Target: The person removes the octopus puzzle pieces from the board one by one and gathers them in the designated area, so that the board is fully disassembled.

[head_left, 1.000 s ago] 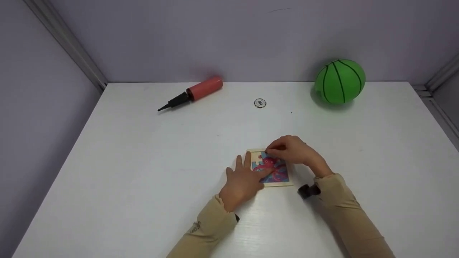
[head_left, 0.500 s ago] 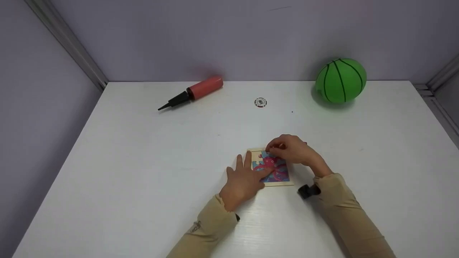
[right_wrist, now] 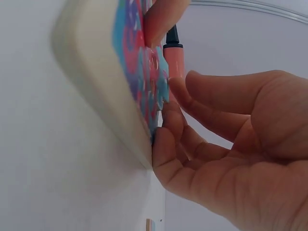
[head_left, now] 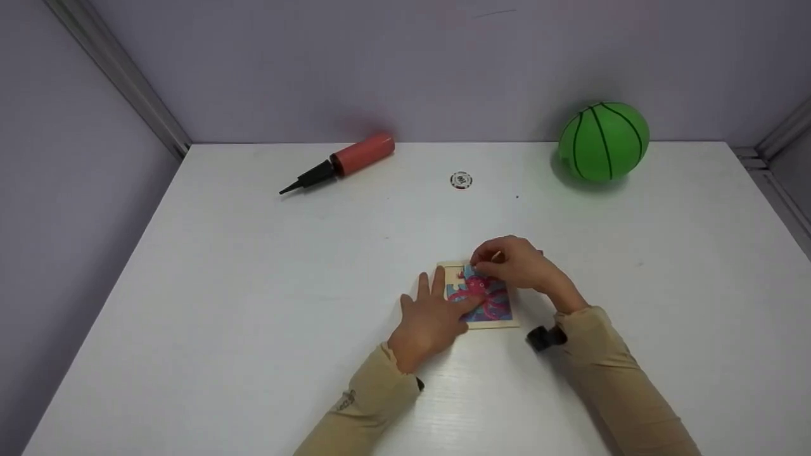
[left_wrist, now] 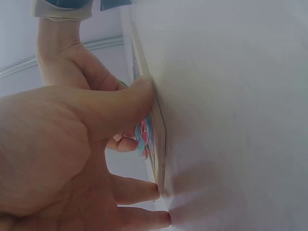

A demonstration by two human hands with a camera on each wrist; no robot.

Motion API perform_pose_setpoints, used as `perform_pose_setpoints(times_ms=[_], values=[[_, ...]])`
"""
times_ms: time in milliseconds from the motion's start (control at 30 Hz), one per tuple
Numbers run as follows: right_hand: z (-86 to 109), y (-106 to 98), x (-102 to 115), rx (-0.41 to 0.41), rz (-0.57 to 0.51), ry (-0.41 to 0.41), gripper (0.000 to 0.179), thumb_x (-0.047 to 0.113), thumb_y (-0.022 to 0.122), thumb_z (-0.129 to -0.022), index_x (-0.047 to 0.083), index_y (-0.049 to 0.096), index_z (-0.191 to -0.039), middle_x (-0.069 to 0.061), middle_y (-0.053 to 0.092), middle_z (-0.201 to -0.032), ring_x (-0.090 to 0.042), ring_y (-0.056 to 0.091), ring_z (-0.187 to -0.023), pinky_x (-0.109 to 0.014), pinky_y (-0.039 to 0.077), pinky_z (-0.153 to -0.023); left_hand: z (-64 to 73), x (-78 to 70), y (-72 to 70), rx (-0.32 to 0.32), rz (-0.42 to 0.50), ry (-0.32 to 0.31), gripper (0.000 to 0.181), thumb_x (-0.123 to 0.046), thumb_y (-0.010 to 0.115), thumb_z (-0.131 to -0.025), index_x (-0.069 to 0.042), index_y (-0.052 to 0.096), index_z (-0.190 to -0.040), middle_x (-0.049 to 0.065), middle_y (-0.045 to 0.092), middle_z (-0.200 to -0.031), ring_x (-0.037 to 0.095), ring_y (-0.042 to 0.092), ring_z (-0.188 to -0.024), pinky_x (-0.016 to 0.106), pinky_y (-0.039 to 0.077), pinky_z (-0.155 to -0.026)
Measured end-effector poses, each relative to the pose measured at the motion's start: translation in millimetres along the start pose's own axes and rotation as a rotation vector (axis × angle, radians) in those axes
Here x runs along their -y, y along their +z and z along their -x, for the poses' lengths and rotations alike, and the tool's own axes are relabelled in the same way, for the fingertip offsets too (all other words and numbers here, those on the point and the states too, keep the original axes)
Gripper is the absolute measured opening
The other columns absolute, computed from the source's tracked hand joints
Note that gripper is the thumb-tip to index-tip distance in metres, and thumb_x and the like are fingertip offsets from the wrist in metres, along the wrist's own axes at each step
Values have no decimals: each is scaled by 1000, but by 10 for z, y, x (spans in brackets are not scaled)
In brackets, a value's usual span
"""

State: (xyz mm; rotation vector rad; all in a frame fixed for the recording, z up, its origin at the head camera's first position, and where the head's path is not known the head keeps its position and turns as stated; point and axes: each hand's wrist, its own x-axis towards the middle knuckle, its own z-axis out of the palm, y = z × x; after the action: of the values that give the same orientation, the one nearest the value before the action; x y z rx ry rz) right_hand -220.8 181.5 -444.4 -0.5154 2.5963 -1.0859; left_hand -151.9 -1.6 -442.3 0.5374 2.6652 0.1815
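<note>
A small wooden jigsaw puzzle [head_left: 497,308] with a pink octopus on blue lies on the white table, its pale frame [left_wrist: 159,132] around it. Bare wood shows at its upper left. My left hand [head_left: 427,323] rests over the left side with fingers spread, the index finger on the picture and the thumb at the frame's near edge. At the far edge, my right hand [head_left: 516,263] pinches a light blue puzzle piece [right_wrist: 163,82], which stands slightly raised and tilted in the right wrist view. The fingers partly hide this piece in the head view.
A red and black hand pump [head_left: 361,157] lies at the back left. Behind the puzzle is a round poker chip [head_left: 461,180], and a green ball [head_left: 603,142] stands at the back right. A small reddish thing [head_left: 540,253] peeks out behind my right hand.
The right fingers shift very slightly at the pinched puzzle piece, and more light blue shows beneath them. My left hand stays in place. The whole head view drifts a little.
</note>
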Motion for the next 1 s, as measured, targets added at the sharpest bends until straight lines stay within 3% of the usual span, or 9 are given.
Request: perform_pose_setpoints(times_ms=[233,533,700,833,1000], values=[[13,1,21,-27,-16,20,9,4,67,-86,4,69,-95,-6,64,-86,-19,57,-77,-35,43,-72,-6,-6,2,-6,-29,6,52,-41,56,-95,-45,39,-144,17,14,-158,41,18,-142,62,36,-97],[5,0,19,-5,-11,31,6,11,69,-86,6,69,-90,-2,66,-81,-15,55,-73,-35,42,-72,2,-9,-3,-7,-9,5,52,-40,57,-95,-45,39,-144,17,14,-158,42,18,-142,63,35,-97],[12,-52,-8,4,-226,23,11,10,67,-88,1,66,-94,-7,62,-83,-19,56,-75,-29,49,-70,2,-9,-9,-6,15,1,53,-39,58,-95,-46,39,-144,17,13,-159,42,17,-142,63,34,-98],[24,-116,-10,1,-440,41,17,8,66,-89,-6,62,-98,-12,58,-85,-23,63,-79,-33,55,-76,2,-8,-12,3,34,-9,53,-38,58,-95,-46,38,-144,16,12,-159,42,16,-142,63,32,-99],[76,-227,-6,-55,-502,76,18,7,66,-89,-6,61,-100,-12,57,-84,-23,67,-79,-34,56,-75,-4,-12,3,-12,12,-2,54,-39,58,-95,-46,38,-144,18,14,-158,42,18,-142,62,35,-97]])
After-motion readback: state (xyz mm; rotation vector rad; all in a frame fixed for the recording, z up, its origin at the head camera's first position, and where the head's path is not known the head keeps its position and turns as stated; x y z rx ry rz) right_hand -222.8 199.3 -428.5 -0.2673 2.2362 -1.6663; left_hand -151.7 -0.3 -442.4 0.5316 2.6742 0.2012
